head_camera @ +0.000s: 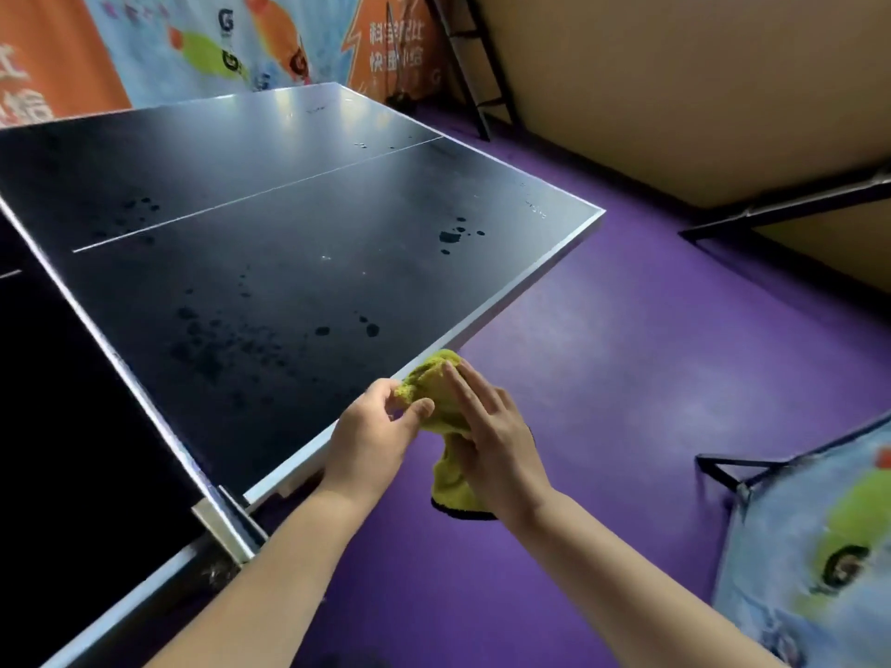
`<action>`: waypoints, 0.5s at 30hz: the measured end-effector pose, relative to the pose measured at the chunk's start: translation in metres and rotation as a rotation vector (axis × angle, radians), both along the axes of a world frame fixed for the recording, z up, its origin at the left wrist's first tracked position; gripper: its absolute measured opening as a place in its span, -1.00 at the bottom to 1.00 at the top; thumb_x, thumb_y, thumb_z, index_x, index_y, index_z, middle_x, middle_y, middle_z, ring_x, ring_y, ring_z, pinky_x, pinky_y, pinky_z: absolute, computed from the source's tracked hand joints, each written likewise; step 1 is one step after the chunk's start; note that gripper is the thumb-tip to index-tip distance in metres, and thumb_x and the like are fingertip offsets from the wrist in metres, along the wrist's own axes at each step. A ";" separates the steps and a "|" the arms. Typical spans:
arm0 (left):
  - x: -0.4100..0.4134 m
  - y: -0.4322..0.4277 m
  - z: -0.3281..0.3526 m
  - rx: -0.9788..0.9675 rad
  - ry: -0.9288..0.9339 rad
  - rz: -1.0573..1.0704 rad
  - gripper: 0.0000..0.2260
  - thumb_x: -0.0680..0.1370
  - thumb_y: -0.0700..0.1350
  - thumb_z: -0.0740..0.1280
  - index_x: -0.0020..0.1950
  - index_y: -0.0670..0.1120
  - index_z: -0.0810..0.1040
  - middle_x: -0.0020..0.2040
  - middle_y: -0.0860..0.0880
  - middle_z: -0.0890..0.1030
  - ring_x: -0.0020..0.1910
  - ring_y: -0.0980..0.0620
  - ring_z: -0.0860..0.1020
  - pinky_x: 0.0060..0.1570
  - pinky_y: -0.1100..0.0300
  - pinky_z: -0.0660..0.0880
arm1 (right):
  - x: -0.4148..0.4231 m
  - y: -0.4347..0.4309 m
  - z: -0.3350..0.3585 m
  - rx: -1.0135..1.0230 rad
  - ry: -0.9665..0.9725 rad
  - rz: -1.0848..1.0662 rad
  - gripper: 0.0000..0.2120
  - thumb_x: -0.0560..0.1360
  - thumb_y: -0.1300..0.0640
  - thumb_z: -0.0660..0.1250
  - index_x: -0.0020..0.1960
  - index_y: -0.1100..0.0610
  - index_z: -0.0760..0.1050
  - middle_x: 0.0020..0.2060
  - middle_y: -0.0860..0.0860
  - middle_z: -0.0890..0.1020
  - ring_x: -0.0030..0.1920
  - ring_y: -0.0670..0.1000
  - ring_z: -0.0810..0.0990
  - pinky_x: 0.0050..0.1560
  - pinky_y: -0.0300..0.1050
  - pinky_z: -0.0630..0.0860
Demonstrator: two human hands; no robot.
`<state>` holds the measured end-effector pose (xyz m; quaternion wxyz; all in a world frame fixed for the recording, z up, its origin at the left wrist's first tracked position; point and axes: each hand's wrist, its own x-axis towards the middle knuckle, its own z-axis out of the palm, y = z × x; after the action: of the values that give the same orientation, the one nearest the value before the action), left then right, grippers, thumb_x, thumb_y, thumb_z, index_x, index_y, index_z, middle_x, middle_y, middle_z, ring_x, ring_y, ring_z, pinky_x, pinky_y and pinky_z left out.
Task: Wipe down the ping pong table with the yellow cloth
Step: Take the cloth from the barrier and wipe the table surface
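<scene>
Cloth: yellow cloth point(430, 381), bunched in the air at 6 o'clock of the view, just off the near edge of the ping pong table point(289, 224). It is not on the surface, and its tail hangs below the hands.
Handling: judged soft, light and limp. It will sag and fold wherever it is unsupported, and there is no risk of breakage. It is best gathered into a flat pad under the palm so that a broad face meets the table.
Left hand: left hand point(369, 438) pinches the cloth's upper edge between thumb and curled fingertips, a narrow grip.
Right hand: right hand point(499, 443) has straight fingers laid flat along the cloth. The thumb is hidden beneath, so no clamp is visible.
Table: dark top runs from 9 to 1 o'clock, with wet spots point(451, 236) at 12 o'clock and more scattered nearer. Wiping looks not yet begun.
Surroundings: purple floor point(627, 378) at 3 o'clock, printed banner point(202, 45) at 11 o'clock.
</scene>
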<state>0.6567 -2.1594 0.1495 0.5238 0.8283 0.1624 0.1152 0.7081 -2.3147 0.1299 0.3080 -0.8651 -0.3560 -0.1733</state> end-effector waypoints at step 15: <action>0.128 -0.007 -0.010 0.228 0.105 0.129 -0.90 0.49 -0.01 0.38 -0.12 0.04 0.47 -0.28 0.08 0.54 -0.25 0.09 0.50 -0.28 0.18 0.43 | 0.149 -0.016 -0.021 -0.128 0.581 0.068 -0.04 0.47 0.08 0.47 0.54 -0.10 -0.19 0.48 -0.11 0.24 0.45 -0.11 0.23 0.36 -0.28 0.23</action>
<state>0.7847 -2.1659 0.1397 0.4085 0.8751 0.2283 0.1231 0.8569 -2.3307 0.1085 0.3474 -0.8838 -0.2917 0.1147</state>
